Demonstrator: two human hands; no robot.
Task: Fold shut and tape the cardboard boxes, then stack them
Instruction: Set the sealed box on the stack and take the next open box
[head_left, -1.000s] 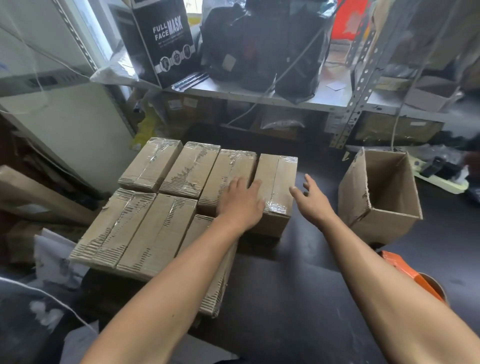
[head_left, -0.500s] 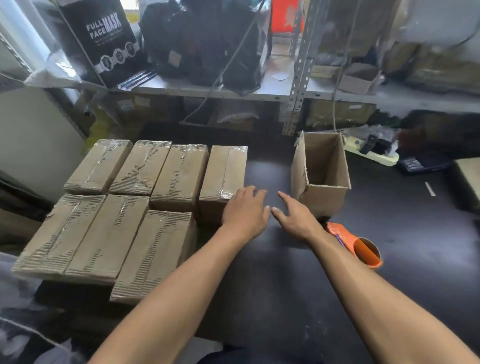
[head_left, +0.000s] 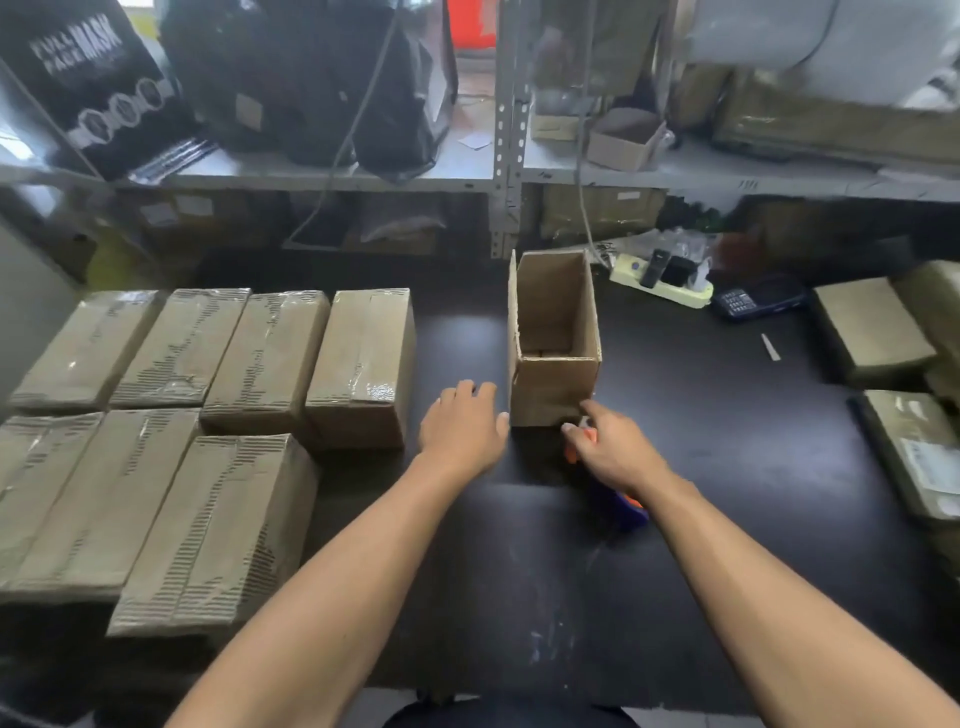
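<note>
Head view: a dark counter with seven taped boxes grouped at its left, four in a far row and three in a near row, sides touching, tape glinting along the tops. The rightmost of the far row with a clear strip of tape over its near end. An open box upright near the counter's middle, well apart from the taped group, top flaps unfolded, one flap standing at its left edge, inside bare as far as visible. Left hand palm down just left of the open box's near corner, fingers relaxed and slightly spread, grip loose and holding nothing; fingertips near the box, contact not certain. Right hand just in front of the open box's near right corner, fingers partly curled over an orange tape gun, index finger stretched toward the box's base; whether the grip has closed on the gun cannot be told, since the hand hides most of it. A blue and orange part of the gun showing under the wrist. At the right edge, more brown parcels, some with labels. Behind the open box, a power strip with plugs, and a dark calculator beside it. Farther back, a metal shelf carrying dark bags, a black "FULL FACE MASK" carton and a small open carton.
</note>
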